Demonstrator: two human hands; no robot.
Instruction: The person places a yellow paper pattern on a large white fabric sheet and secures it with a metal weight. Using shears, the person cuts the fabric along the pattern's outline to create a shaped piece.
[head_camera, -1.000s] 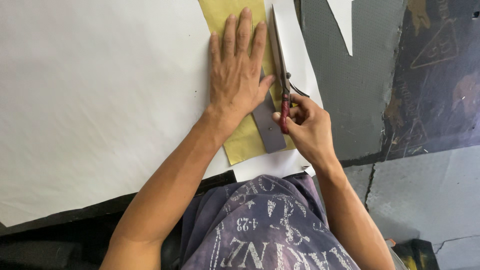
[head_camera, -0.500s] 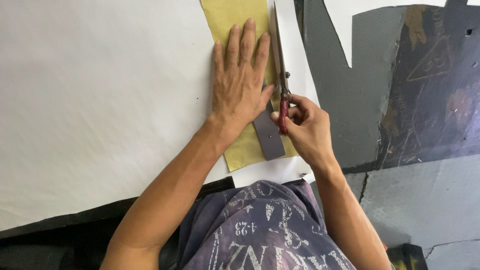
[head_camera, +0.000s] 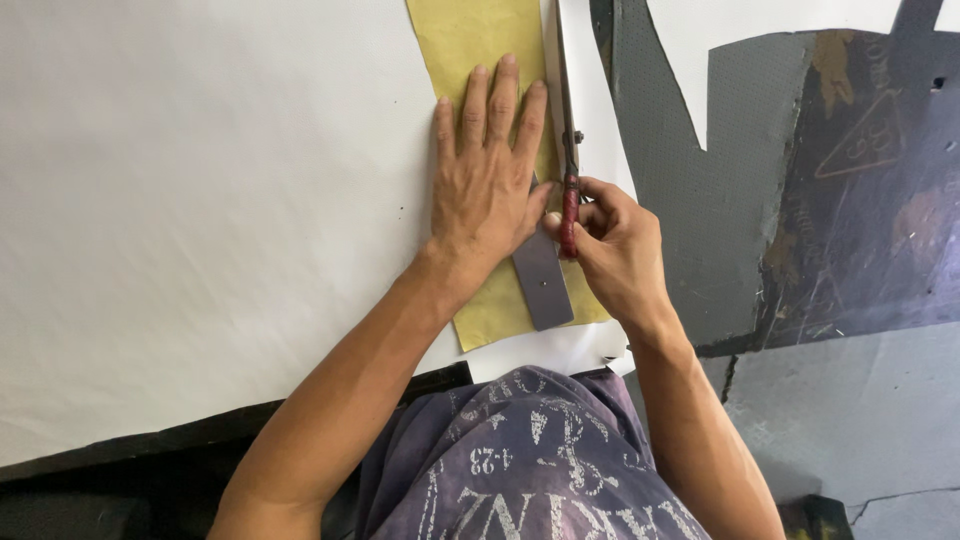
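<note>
Dark worn floor (head_camera: 850, 220) under big white sheet (head_camera: 200, 200). Yellow pattern piece (head_camera: 480, 40) lies on sheet's right part. Left hand (head_camera: 487, 185) flat on it, fingers together, thumb touching grey metal strip (head_camera: 542, 285). Right hand (head_camera: 615, 250) clamped on red-handled scissors (head_camera: 566, 150), blades along pattern's right edge.

— Left hand position?
— The left hand (head_camera: 487, 180) lies flat on the yellow pattern (head_camera: 478, 45), fingers toward 12 o'clock, over the white sheet (head_camera: 200, 200).
— Right hand?
— At 3 o'clock of it, the right hand (head_camera: 610, 250) grips the red-handled scissors (head_camera: 566, 150), beside a grey metal strip (head_camera: 541, 285).
</note>
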